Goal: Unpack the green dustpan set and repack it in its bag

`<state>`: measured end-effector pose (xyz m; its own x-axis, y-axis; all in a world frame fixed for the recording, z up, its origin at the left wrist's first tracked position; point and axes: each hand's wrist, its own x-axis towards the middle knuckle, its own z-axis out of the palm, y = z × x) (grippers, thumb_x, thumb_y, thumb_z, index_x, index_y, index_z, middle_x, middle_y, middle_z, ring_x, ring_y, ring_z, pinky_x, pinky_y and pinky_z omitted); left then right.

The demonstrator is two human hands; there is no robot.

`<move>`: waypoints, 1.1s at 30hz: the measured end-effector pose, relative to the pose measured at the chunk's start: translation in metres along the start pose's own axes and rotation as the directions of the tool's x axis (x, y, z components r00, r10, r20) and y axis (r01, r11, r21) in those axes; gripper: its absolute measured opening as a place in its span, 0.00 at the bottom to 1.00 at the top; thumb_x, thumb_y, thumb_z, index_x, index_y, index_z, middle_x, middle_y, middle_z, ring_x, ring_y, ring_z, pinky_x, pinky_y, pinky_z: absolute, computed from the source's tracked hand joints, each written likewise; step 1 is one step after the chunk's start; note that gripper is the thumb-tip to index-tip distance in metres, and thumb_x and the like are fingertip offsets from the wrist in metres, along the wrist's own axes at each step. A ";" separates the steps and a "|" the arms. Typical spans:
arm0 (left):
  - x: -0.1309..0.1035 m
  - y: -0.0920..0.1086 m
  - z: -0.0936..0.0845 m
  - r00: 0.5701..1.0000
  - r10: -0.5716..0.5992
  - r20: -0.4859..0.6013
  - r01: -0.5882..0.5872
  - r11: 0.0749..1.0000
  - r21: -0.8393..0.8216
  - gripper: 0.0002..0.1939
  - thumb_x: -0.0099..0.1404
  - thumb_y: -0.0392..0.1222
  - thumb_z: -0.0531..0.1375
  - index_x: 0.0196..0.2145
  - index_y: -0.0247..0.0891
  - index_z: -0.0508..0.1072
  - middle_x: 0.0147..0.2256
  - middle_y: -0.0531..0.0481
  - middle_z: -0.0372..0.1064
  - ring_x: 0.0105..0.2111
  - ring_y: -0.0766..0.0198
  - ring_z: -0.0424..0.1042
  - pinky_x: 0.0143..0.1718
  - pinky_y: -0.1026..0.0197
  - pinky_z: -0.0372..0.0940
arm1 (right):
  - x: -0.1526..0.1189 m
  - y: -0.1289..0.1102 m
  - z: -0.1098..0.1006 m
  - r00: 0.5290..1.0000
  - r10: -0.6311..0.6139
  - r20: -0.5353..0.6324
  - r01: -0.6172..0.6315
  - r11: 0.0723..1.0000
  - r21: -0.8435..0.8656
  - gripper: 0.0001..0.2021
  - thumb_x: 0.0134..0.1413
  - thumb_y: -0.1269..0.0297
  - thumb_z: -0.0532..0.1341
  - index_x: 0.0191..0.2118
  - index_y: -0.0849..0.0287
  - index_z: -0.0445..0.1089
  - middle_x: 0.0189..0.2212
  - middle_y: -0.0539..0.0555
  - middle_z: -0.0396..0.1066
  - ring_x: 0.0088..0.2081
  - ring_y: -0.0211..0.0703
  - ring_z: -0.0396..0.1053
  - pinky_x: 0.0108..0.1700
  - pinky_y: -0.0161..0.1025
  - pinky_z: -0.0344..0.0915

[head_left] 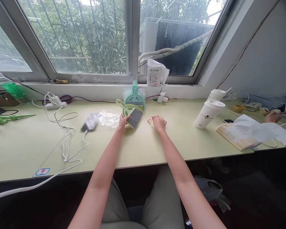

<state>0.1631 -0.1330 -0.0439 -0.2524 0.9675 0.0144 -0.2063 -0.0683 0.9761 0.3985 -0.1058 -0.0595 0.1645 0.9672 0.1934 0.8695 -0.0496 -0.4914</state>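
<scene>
My left hand (124, 122) is closed on the edge of a small green dustpan, with a grey-bristled hand brush (135, 117) clipped into it. The set is tilted just above the table, its looped handle pointing up and left. My right hand (159, 122) rests on the table with fingers curled over a small, flat, colourful patterned piece (150, 121). Most of that piece is hidden under the fingers. Behind the left hand, another green dustpan and brush set (134, 95), in clear plastic, leans against the windowsill. Crumpled clear plastic wrap (109, 118) lies left of my left hand.
A white power bank-like blurred item (90, 122) on a white cable lies left. White lidded cups (208, 114) and a tissue pack (240, 133) stand right. A power strip (56, 103) sits by the sill. Another person's hand (273, 116) is at far right.
</scene>
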 end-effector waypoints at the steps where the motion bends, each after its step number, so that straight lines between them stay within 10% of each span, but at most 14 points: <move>1: -0.001 0.000 0.000 1.000 0.005 0.004 -0.005 1.000 -0.003 0.21 0.54 0.40 0.61 0.46 0.41 0.65 0.42 0.47 0.69 0.39 0.61 0.70 0.34 0.61 0.68 | 0.001 0.001 0.002 1.000 0.002 -0.028 -0.002 1.000 -0.018 0.23 0.62 0.51 0.49 0.56 0.55 0.66 0.63 0.61 0.55 0.63 0.53 0.50 0.61 0.56 0.44; 4: -0.003 0.000 0.000 1.000 0.016 0.023 -0.015 1.000 -0.021 0.21 0.54 0.40 0.61 0.47 0.42 0.66 0.43 0.48 0.69 0.40 0.61 0.70 0.35 0.61 0.68 | 0.004 0.007 0.006 1.000 0.023 0.018 -0.022 0.997 -0.068 0.27 0.58 0.52 0.56 0.60 0.59 0.60 0.66 0.64 0.47 0.66 0.54 0.43 0.62 0.60 0.39; 9: -0.009 0.004 0.001 0.996 0.044 0.074 -0.038 0.996 -0.082 0.27 0.52 0.40 0.63 0.51 0.44 0.65 0.45 0.48 0.69 0.41 0.61 0.70 0.37 0.60 0.69 | 0.005 0.009 0.002 0.998 0.007 0.055 -0.009 0.999 0.046 0.17 0.58 0.59 0.56 0.50 0.57 0.71 0.50 0.60 0.71 0.53 0.50 0.65 0.58 0.50 0.51; 13: -0.015 0.004 0.006 0.991 0.051 0.122 -0.033 0.989 -0.141 0.29 0.51 0.38 0.65 0.52 0.45 0.65 0.44 0.48 0.70 0.43 0.60 0.71 0.39 0.59 0.69 | 0.000 -0.009 -0.010 0.993 0.053 -0.104 -0.013 0.934 0.358 0.26 0.63 0.50 0.44 0.53 0.61 0.69 0.45 0.62 0.74 0.45 0.49 0.70 0.46 0.42 0.63; 16: -0.019 0.001 0.016 0.987 -0.012 0.162 0.047 0.976 -0.212 0.24 0.52 0.40 0.64 0.48 0.43 0.69 0.43 0.47 0.71 0.40 0.61 0.72 0.37 0.61 0.69 | -0.013 -0.031 -0.015 0.951 -0.147 -0.273 0.250 0.885 0.393 0.32 0.64 0.48 0.35 0.60 0.62 0.60 0.55 0.63 0.67 0.54 0.49 0.65 0.53 0.44 0.60; 19: -0.021 -0.002 0.024 0.973 -0.109 0.205 0.165 0.946 -0.278 0.18 0.54 0.43 0.63 0.43 0.39 0.71 0.38 0.46 0.72 0.34 0.64 0.73 0.33 0.63 0.69 | -0.030 -0.052 -0.013 0.873 -0.483 -0.069 0.486 0.848 0.210 0.30 0.63 0.45 0.38 0.64 0.53 0.55 0.65 0.55 0.52 0.66 0.48 0.45 0.65 0.54 0.39; 23: -0.024 -0.003 0.025 0.979 -0.107 0.175 0.152 0.952 -0.266 0.23 0.52 0.46 0.65 0.46 0.40 0.68 0.35 0.50 0.72 0.29 0.67 0.72 0.28 0.66 0.68 | -0.044 -0.062 -0.005 0.831 -0.489 0.265 0.489 0.869 0.069 0.33 0.63 0.43 0.34 0.68 0.52 0.38 0.69 0.52 0.33 0.69 0.48 0.29 0.63 0.66 0.23; 33: -0.019 -0.009 0.022 0.979 -0.072 0.191 0.113 0.971 -0.211 0.30 0.43 0.29 0.61 0.47 0.41 0.66 0.38 0.49 0.72 0.33 0.64 0.72 0.33 0.62 0.68 | -0.036 -0.051 -0.003 0.829 -0.499 0.252 0.472 0.867 0.162 0.33 0.60 0.41 0.42 0.68 0.46 0.39 0.69 0.50 0.31 0.69 0.51 0.23 0.60 0.72 0.21</move>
<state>0.1904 -0.1458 -0.0484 -0.0519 0.9985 -0.0149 -0.4283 -0.0088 0.9036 0.3495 -0.1384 -0.0385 -0.4147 0.8896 0.1915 0.7554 0.4539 -0.4726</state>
